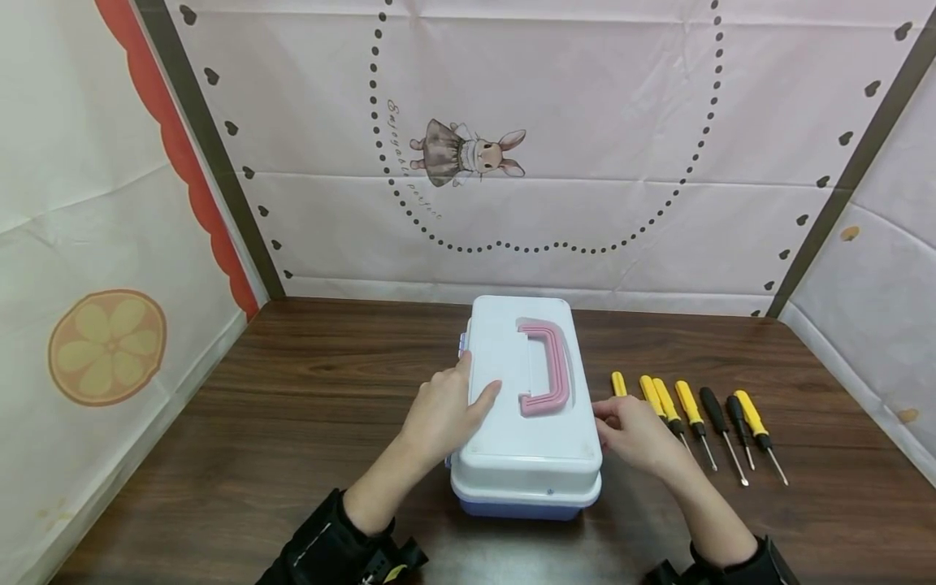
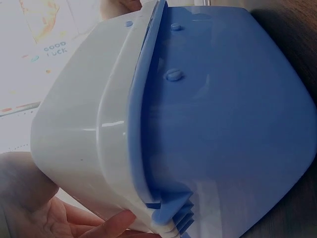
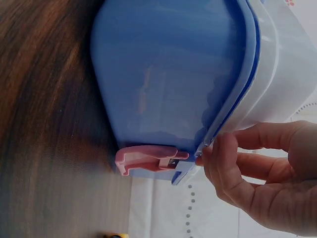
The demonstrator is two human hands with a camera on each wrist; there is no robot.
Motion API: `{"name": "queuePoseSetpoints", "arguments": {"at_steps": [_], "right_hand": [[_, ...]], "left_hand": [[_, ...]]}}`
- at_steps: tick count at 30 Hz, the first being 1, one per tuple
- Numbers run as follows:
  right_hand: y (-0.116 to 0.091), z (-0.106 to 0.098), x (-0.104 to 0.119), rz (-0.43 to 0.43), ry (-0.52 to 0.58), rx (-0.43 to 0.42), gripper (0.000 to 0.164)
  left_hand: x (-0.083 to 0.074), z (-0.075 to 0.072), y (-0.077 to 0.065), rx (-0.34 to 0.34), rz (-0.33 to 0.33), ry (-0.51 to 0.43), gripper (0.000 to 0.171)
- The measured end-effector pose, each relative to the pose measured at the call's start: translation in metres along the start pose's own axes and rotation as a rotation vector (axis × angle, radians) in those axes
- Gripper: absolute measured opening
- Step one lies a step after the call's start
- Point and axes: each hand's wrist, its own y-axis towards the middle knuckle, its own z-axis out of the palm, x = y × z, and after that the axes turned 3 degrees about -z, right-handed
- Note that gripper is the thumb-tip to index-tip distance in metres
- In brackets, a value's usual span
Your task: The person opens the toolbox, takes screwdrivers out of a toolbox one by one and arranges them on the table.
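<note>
A box [image 1: 537,471] with a white lid, a blue base and a pink handle [image 1: 559,370] stands on the table, lid down. On the lid's left side rests my left hand [image 1: 444,410], thumb over the top and fingers along the edge. In the left wrist view its fingers lie by a blue hinge-like piece [image 2: 173,213]. My right hand [image 1: 636,431] is at the opposite side. The right wrist view shows its curled fingers [image 3: 228,158] gripping the lid's rim, just above a pink latch [image 3: 148,156] that hangs against the blue base.
Several screwdrivers [image 1: 712,406] with yellow or black handles lie in a row on the brown table [image 1: 329,390], right of the box; my right hand partly covers the nearest ones. Printed white cloth walls [image 1: 585,162] enclose the table at the back and both sides.
</note>
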Motion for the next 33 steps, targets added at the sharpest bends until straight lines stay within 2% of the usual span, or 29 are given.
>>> {"name": "queuePoseSetpoints", "arguments": {"at_steps": [5, 8, 12, 15, 19, 22, 27, 31, 33], "right_hand": [[-0.002, 0.003, 0.006, -0.033, -0.212, -0.034, 0.018], [-0.002, 0.004, 0.007, -0.035, -0.233, -0.036, 0.018], [0.000, 0.000, 0.000, 0.003, -0.078, -0.031, 0.022], [0.006, -0.003, -0.010, 0.061, 0.026, -0.098, 0.024], [0.017, -0.002, -0.022, 0.134, 0.054, -0.187, 0.028], [0.026, 0.001, -0.030, 0.164, 0.141, -0.144, 0.037], [0.037, 0.007, -0.038, 0.232, 0.382, -0.022, 0.048], [0.040, 0.010, -0.042, 0.295, 0.502, 0.018, 0.051], [0.041, 0.010, -0.043, 0.310, 0.524, 0.025, 0.052]], "left_hand": [[-0.001, 0.000, 0.000, 0.005, 0.002, 0.048, 0.064], [-0.002, -0.001, 0.000, 0.004, 0.006, 0.068, 0.064], [-0.003, -0.001, 0.000, -0.006, 0.007, 0.074, 0.064], [-0.003, -0.001, 0.000, -0.011, 0.011, 0.076, 0.064], [-0.003, -0.001, 0.000, -0.016, 0.016, 0.078, 0.064], [-0.003, 0.000, 0.000, -0.015, 0.007, 0.080, 0.063], [-0.003, 0.001, 0.000, -0.016, -0.019, 0.101, 0.063], [-0.003, 0.002, -0.001, -0.025, -0.030, 0.123, 0.063], [-0.003, 0.002, -0.002, -0.029, -0.032, 0.129, 0.063]]}}
